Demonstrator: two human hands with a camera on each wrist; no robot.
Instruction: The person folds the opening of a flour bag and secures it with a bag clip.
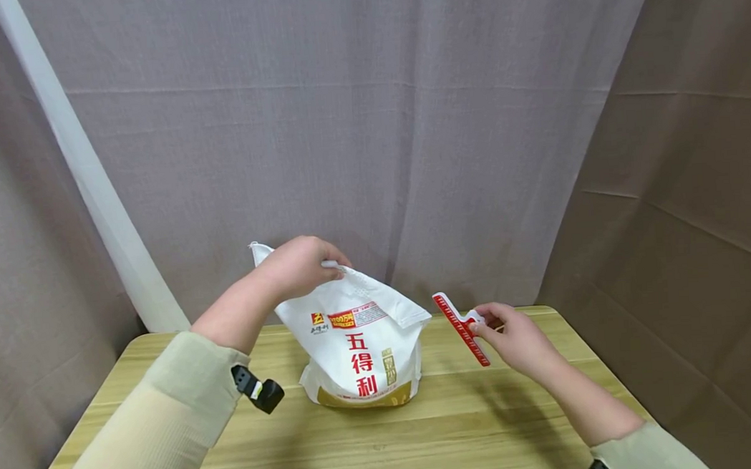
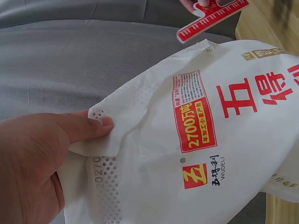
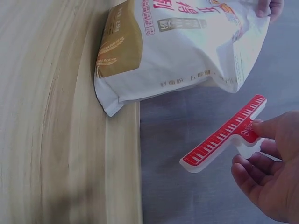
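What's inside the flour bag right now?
Nothing of the contents shows. The white flour bag stands on the wooden table, its top flattened and pinched by the left hand; the opaque paper hides whatever is inside.

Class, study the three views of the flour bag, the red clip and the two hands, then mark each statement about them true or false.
1. The left hand grips the top of the flour bag. True.
2. The red clip is fastened on the bag. False: the right hand holds it apart from the bag.
3. The bag stands on the wooden table. True.
4. The bag lies flat. False: it stands upright.
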